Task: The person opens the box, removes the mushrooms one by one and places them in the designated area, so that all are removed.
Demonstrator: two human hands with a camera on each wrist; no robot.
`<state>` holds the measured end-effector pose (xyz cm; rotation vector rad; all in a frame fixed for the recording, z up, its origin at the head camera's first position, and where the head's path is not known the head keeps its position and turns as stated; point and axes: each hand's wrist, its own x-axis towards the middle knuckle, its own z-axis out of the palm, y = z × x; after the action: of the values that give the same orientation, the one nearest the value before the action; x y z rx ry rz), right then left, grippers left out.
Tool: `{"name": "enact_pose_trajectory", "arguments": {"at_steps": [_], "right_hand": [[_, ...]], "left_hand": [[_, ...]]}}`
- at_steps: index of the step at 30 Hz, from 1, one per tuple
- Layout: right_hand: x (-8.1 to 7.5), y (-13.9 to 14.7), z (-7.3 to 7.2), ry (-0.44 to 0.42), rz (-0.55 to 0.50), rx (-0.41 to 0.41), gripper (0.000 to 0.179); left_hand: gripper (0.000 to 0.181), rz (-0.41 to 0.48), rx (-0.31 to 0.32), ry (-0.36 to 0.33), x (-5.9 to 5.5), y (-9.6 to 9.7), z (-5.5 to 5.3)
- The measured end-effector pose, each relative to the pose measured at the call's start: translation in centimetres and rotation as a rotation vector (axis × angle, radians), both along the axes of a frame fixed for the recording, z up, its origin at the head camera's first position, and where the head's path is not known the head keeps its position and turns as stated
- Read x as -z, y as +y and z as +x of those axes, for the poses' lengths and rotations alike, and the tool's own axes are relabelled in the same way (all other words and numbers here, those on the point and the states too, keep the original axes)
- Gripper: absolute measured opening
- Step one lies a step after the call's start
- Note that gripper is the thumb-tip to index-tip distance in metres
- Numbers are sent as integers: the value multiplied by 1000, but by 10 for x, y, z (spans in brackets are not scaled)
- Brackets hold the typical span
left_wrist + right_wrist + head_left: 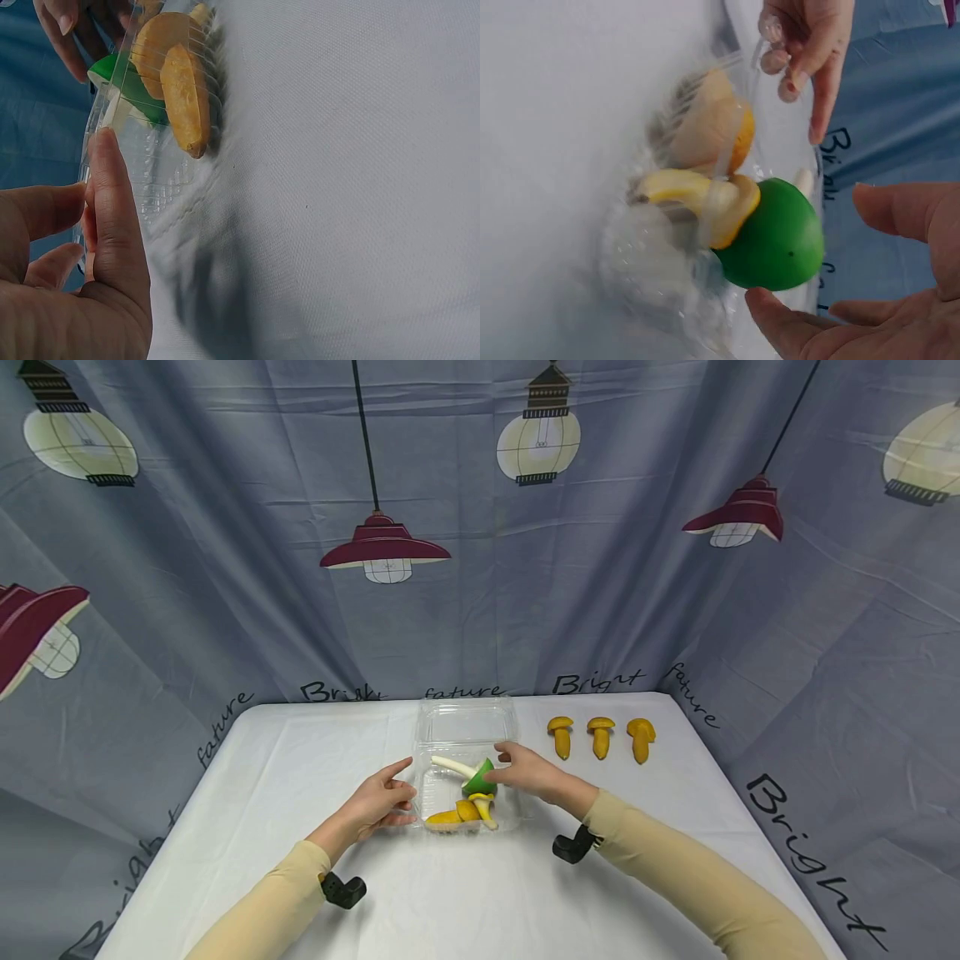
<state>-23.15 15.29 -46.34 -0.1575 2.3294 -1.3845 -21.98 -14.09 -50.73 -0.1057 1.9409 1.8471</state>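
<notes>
A clear plastic clamshell box (426, 789) stands on the table with its lid raised at the back. Inside lies a toy mushroom with a green cap (776, 240) and white stem, beside a small yellow mushroom (483, 810) and orange-yellow mushrooms (184, 97). My left hand (378, 802) is at the box's left wall, fingers loosely bent, fingertips at the plastic. Over the right side is my right hand (528, 771), thumb and fingers apart. One fingertip is at the green cap's edge; the thumb stands clear of it.
Three brown-yellow toy mushrooms (600, 739) stand in a row at the table's back right. A white cloth covers the table (300, 752). Behind and at both sides hangs a grey-blue curtain (465, 627) printed with lamps.
</notes>
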Motion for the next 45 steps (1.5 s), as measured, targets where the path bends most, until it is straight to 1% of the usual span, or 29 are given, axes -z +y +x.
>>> {"name": "enact_pose_trajectory", "arguments": {"at_steps": [6, 10, 16, 21, 24, 31, 38, 45], "right_hand": [[7, -9, -2, -116, -25, 98, 82], [11, -12, -3, -143, -18, 121, 86], [12, -17, -6, -170, 47, 137, 89], [15, -20, -8, -169, 88, 152, 89], [17, -23, -8, -153, 114, 163, 85], [20, -27, -7, -122, 166, 157, 74], [22, -28, -9, -116, 141, 178, 70], [23, -27, -10, -120, 89, 190, 65]], "left_hand": [[71, -2, 2, 5, 1, 0, 0], [70, -5, -9, 3, 0, 1, -1], [70, -8, -3, -5, 0, 1, -1], [70, -15, -1, -8, -1, 1, -1], [70, -18, 2, -9, -1, 1, -1], [70, -13, -7, -9, -3, 2, 0], [69, -15, -9, 0, -3, 2, 0], [70, -4, -5, -5, -3, 2, 0]]}}
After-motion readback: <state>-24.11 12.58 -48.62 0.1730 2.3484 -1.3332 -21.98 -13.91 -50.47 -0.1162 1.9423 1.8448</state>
